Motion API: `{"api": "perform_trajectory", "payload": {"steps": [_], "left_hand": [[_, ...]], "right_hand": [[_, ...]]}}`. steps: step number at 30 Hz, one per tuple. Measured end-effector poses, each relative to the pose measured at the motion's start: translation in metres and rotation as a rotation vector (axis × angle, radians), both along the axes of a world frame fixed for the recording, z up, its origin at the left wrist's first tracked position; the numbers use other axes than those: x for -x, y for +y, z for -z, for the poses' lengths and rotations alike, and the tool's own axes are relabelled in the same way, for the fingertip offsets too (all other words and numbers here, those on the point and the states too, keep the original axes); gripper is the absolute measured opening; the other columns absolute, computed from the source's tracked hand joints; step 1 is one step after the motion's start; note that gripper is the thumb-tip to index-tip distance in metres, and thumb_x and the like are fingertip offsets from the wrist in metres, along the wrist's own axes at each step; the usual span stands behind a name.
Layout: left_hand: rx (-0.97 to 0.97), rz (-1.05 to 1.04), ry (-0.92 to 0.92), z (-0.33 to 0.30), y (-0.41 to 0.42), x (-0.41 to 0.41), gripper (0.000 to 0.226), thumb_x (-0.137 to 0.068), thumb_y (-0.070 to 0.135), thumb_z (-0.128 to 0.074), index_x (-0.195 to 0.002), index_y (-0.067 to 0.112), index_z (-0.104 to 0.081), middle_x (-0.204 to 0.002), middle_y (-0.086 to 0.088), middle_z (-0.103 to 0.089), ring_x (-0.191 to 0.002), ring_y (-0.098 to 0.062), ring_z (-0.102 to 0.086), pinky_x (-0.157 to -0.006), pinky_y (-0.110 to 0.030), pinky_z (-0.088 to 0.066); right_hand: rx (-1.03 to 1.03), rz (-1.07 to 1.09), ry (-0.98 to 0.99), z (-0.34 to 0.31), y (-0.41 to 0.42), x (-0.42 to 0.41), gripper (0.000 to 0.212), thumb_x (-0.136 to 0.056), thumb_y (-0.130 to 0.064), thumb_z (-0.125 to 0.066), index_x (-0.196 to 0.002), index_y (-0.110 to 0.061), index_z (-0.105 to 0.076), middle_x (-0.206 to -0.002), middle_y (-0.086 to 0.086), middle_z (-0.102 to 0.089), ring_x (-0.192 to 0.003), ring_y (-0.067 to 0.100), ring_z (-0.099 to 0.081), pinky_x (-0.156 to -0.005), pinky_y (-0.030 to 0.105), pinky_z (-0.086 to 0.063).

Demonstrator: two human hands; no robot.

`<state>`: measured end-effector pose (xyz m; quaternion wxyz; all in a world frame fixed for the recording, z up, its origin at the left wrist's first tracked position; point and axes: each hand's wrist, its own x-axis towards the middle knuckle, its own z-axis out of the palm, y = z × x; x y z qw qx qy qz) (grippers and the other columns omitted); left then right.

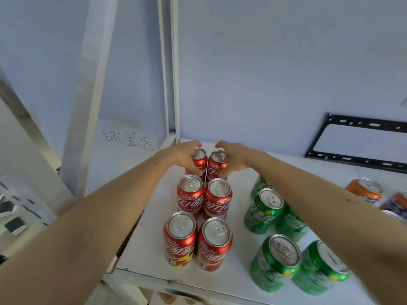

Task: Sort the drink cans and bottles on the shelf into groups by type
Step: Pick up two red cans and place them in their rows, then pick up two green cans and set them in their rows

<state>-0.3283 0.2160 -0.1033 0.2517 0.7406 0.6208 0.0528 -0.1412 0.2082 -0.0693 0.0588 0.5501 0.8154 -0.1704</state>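
Six red cans in pairs; right of them, four green cans. Left hand and right hand each grip a rear red can.

Between and just below your hands you have red cans with white script and silver tops. Under your right hand's forearm sit green cans with yellow dots. Beyond that arm, orange cans show purple-and-white bands. The shelf is white; a black bracket leans behind it.
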Motion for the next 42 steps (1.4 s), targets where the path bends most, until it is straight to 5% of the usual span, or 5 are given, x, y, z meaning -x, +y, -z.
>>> {"api": "perform_trajectory", "payload": {"steps": [6, 12, 21, 32, 42], "left_hand": [[-0.116, 0.065, -0.09, -0.044, -0.02, -0.034, 0.096, -0.077, 0.036, -0.08, -0.152, 0.021, -0.021, -0.154, -0.004, -0.034, -0.137, -0.025, -0.038, -0.108, -0.036, -0.035], [-0.189, 0.379, -0.145, -0.065, -0.082, -0.092, 0.079, -0.074, 0.041, -0.081, -0.139, 0.021, -0.041, -0.13, 0.001, -0.052, -0.116, -0.017, -0.054, -0.092, -0.029, -0.045], [0.01, 0.683, 0.048, -0.028, -0.168, -0.143, 0.102, -0.058, 0.038, -0.091, -0.143, 0.025, -0.037, -0.14, 0.004, -0.048, -0.124, -0.015, -0.048, -0.102, -0.03, -0.041], [-0.137, 0.393, 0.002, 0.0, -0.214, -0.162, 0.07, -0.063, 0.03, -0.089, -0.121, 0.02, -0.051, -0.123, -0.001, -0.061, -0.101, -0.015, -0.056, -0.077, -0.026, -0.041], [-0.086, 0.322, 0.114, -0.007, -0.22, -0.173, 0.079, -0.065, 0.024, -0.088, -0.13, 0.012, -0.045, -0.131, -0.008, -0.057, -0.112, -0.025, -0.058, -0.085, -0.031, -0.047]], "right_hand": [[-0.049, 0.136, 0.089, -0.035, -0.039, -0.058, 0.078, -0.072, -0.036, -0.082, -0.137, -0.021, -0.042, -0.133, 0.0, -0.055, -0.115, 0.02, -0.056, -0.098, 0.037, -0.045], [-0.095, 0.238, 0.11, -0.051, -0.119, -0.119, 0.049, -0.066, -0.034, -0.085, -0.108, -0.023, -0.062, -0.102, -0.008, -0.068, -0.091, 0.011, -0.064, -0.084, 0.028, -0.051], [0.152, 0.246, -0.22, -0.022, -0.209, -0.161, 0.092, -0.063, -0.055, -0.081, -0.139, -0.021, -0.041, -0.135, 0.0, -0.052, -0.12, 0.023, -0.052, -0.1, 0.036, -0.043], [-0.043, 0.036, -0.088, 0.002, -0.226, -0.167, 0.075, -0.065, -0.027, -0.086, -0.13, -0.023, -0.049, -0.127, 0.001, -0.057, -0.114, 0.025, -0.054, -0.082, 0.03, -0.042], [0.004, -0.012, -0.071, 0.001, -0.226, -0.168, 0.074, -0.067, -0.02, -0.086, -0.13, -0.019, -0.047, -0.13, 0.004, -0.055, -0.117, 0.027, -0.053, -0.083, 0.029, -0.04]]}}
